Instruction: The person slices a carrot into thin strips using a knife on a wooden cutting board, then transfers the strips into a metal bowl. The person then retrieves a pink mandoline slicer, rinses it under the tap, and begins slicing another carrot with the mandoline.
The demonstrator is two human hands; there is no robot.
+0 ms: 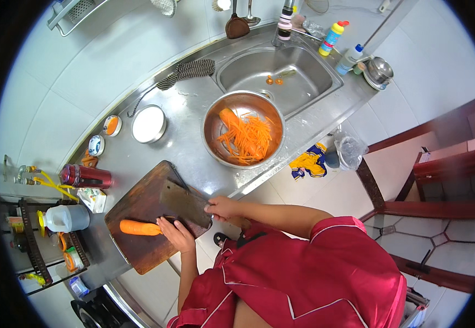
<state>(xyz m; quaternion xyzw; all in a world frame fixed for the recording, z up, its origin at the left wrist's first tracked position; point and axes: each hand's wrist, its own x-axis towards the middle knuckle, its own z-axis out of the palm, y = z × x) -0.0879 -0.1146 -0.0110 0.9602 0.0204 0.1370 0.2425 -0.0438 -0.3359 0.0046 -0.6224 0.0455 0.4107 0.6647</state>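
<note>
A wooden cutting board point(144, 189) lies on the steel counter. My left hand point(177, 235) is at the right end of a whole peeled carrot point(139, 227) on the board, its fingers bent over that end. In my right hand point(224, 208) is a broad dark cleaver point(184, 203), gripped by its handle. The blade lies tilted over the board's right part, just beyond my left fingertips and apart from the carrot's middle. Beyond the board stands a metal bowl point(210, 143) with orange carrot shreds point(248, 136) and a larger carrot piece in it.
The sink point(303, 82) behind the bowl has small orange scraps in it. A round white-topped container point(149, 124), two small bowls point(96, 145) and a red thermos point(87, 176) stand along the wall. A striped cloth point(193, 69) lies by the sink. Bottles point(333, 38) stand at the back right.
</note>
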